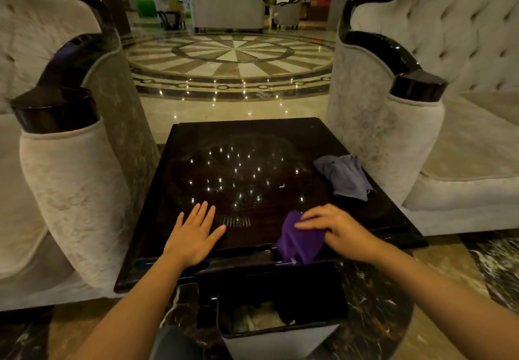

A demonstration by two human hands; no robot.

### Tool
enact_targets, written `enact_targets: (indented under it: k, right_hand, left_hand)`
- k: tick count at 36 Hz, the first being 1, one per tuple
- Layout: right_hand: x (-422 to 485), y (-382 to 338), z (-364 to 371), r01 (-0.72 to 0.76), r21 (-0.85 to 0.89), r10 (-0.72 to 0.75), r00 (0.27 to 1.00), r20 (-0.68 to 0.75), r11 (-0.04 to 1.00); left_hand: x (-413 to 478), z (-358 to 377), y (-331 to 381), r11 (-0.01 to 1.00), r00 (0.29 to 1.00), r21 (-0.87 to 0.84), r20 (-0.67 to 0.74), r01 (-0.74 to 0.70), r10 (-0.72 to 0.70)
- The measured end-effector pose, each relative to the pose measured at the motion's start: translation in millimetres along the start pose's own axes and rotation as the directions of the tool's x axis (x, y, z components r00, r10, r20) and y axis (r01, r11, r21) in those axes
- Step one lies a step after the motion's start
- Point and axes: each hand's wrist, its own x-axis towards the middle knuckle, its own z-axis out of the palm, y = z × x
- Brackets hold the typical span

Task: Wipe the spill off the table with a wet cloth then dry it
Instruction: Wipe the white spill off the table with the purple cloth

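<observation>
A dark glossy square table (196,146) stands between two armchairs, its top mirroring ceiling lights. My left hand (193,233) lies flat on the near left part of the top, fingers spread, holding nothing. My right hand (337,229) presses on a purple cloth (299,240) at the near edge of the table; part of the cloth hangs over that edge. A grey-blue cloth (345,175) lies crumpled near the right edge. Faint streaks show on the tabletop; I cannot tell a spill from the reflections.
A bin (280,340) with rubbish inside stands on the floor right below the table's near edge. Cream velvet armchairs flank the table, left (70,191) and right (393,140). Polished marble floor stretches beyond.
</observation>
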Motion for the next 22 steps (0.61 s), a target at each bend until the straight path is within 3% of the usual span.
enact_targets:
  k: [5, 8, 17, 22]
  right_hand:
    - [38, 7, -39, -0.056, 0.122, 0.078, 0.98, -0.183, 0.991]
    - [72, 20, -48, -0.09, 0.154, 0.123, 0.968, -0.219, 0.984]
    - [154, 59, -19, -0.28, 0.094, 0.29, 0.949, -0.12, 0.955]
    - [163, 74, 2, -0.374, -0.167, 0.384, 0.923, 0.03, 0.912]
  left_hand:
    - [0, 1, -1, 1.0, 1.0, 0.018, -0.006, -0.002, 0.002]
    - [0, 1, -2, 1.0, 1.0, 0.025, -0.009, -0.004, 0.004]
    - [1, 1, -2, 0.999, 1.0, 0.035, -0.009, 0.018, -0.018]
    - [1, 3, -2, 1.0, 1.0, 0.009, -0.013, 0.003, -0.003]
